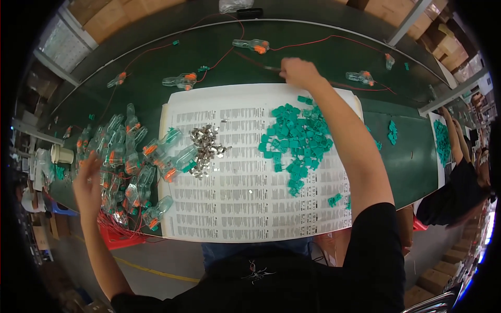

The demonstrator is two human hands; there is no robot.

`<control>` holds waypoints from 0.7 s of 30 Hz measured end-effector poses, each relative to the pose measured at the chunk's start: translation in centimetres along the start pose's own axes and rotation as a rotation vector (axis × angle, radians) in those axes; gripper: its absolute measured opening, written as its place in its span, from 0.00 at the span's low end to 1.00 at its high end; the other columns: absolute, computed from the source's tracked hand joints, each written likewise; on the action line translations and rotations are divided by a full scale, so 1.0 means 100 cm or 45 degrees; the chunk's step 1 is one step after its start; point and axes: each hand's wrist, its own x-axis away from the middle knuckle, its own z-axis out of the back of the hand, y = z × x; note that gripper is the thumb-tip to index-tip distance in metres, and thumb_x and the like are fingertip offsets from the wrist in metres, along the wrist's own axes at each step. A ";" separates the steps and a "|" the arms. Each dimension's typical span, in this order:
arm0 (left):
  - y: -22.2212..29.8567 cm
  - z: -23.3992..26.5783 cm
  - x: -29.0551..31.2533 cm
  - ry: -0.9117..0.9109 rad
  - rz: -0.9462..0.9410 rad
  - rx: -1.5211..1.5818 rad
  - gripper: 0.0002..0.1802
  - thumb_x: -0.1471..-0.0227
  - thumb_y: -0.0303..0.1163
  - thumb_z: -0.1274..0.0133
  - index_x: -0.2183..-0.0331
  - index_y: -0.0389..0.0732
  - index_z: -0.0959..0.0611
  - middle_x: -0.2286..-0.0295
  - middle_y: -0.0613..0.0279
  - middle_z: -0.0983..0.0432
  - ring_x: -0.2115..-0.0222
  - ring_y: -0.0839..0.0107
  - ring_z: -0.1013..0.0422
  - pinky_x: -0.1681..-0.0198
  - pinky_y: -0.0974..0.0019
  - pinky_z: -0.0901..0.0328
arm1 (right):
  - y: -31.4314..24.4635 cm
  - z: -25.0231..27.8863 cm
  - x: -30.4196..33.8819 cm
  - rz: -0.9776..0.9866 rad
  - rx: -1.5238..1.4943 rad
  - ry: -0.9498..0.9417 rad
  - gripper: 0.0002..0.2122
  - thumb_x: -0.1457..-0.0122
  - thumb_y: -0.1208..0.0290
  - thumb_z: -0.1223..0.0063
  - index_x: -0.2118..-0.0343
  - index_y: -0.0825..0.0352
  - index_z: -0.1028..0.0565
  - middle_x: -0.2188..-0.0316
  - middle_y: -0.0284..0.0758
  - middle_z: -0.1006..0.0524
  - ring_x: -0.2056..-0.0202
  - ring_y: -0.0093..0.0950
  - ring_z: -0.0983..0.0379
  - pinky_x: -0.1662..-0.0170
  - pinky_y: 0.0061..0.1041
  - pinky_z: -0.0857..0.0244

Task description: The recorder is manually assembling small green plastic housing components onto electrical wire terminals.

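My right hand (300, 73) reaches over the far edge of a white printed sheet (235, 208), its fingers closed on a thin red wire (255, 62) that is blurred. At the left, my left hand (87, 182) is raised beside a heap of clear plastic bottle-shaped pieces with orange parts (117, 141). Its fingers look stretched out, somewhat smeared, and nothing shows in them. On the sheet lie a pile of small silvery metal pieces (204, 148) and a larger pile of small green plastic parts (300, 135), next to my right forearm.
Beyond the sheet, more clear pieces (253, 46) with red wires lie along the green table (209, 41). A metal rail (313, 26) runs behind. A white cup (61, 154) stands far left, a red container (120, 237) below the heap. Another person's arm (455, 135) is at right.
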 end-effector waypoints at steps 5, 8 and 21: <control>0.082 -0.133 -0.140 -0.234 -0.160 0.128 0.25 0.42 0.29 0.44 0.43 0.40 0.24 0.56 0.50 0.17 0.58 0.62 0.19 0.55 0.63 0.27 | 0.000 0.061 0.015 0.122 0.204 0.767 0.06 0.35 0.63 0.47 0.61 0.56 0.24 0.67 0.35 0.19 0.66 0.42 0.20 0.67 0.43 0.28; 0.092 -0.208 -0.199 0.112 -0.615 -0.086 0.26 0.43 0.31 0.41 0.43 0.39 0.23 0.52 0.47 0.20 0.55 0.62 0.20 0.54 0.65 0.28 | -0.012 0.100 0.035 0.390 0.374 0.973 0.04 0.38 0.64 0.46 0.62 0.52 0.23 0.70 0.33 0.22 0.69 0.37 0.20 0.72 0.38 0.28; 0.186 -0.271 -0.223 -0.083 -0.461 0.974 0.13 0.36 0.30 0.45 0.51 0.38 0.17 0.66 0.59 0.19 0.68 0.79 0.26 0.63 0.73 0.28 | -0.092 0.074 0.046 0.785 0.375 1.009 0.03 0.44 0.67 0.46 0.69 0.55 0.22 0.73 0.36 0.22 0.73 0.35 0.20 0.73 0.36 0.27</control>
